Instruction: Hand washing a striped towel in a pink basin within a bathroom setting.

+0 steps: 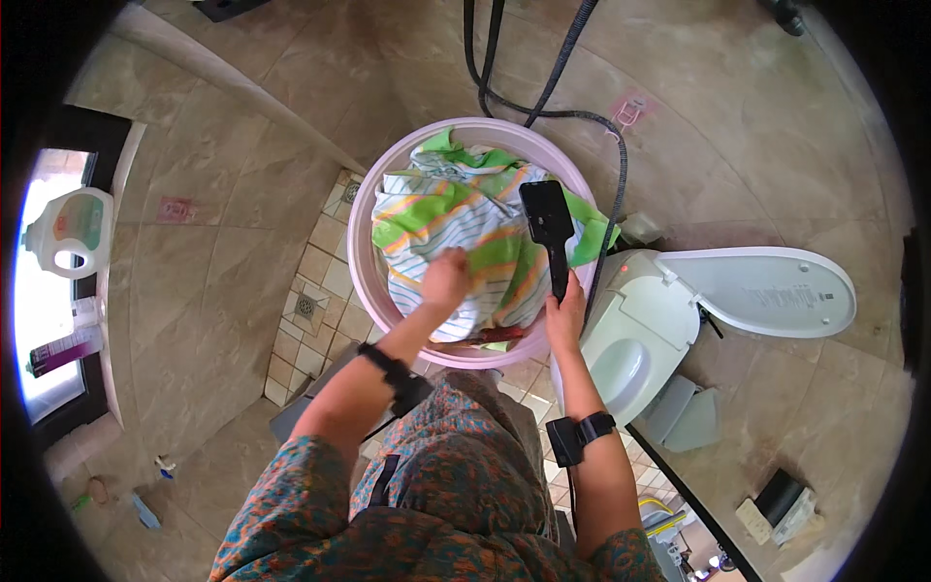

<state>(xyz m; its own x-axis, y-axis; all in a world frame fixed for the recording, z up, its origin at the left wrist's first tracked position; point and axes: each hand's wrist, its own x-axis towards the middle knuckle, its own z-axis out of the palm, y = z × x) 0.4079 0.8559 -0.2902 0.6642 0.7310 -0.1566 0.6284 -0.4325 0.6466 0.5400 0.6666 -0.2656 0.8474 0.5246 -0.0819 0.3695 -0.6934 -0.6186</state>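
Note:
A pink round tub (361, 262) holds a heaped striped cloth (504, 254) in white, green, yellow and orange, its green edge hanging over the right rim. Over the cloth's left-middle part is my left hand (446, 278), its fingers curled closed; whatever they hold, if anything, is hidden. My right hand (564, 315), at the tub's front right, is wrapped round the handle of a black hand shower (547, 211). The flat rectangular head of the shower lies above the cloth. Something dark red (495, 336) shows at the tub's near edge.
Black hoses (562, 113) hang from the far wall, one curving down past the tub's right side. A toilet (635, 339) with its lid (766, 286) raised stands at the right. A floor drain (305, 307) lies left of the tub. A white jug (76, 233) stands by the window.

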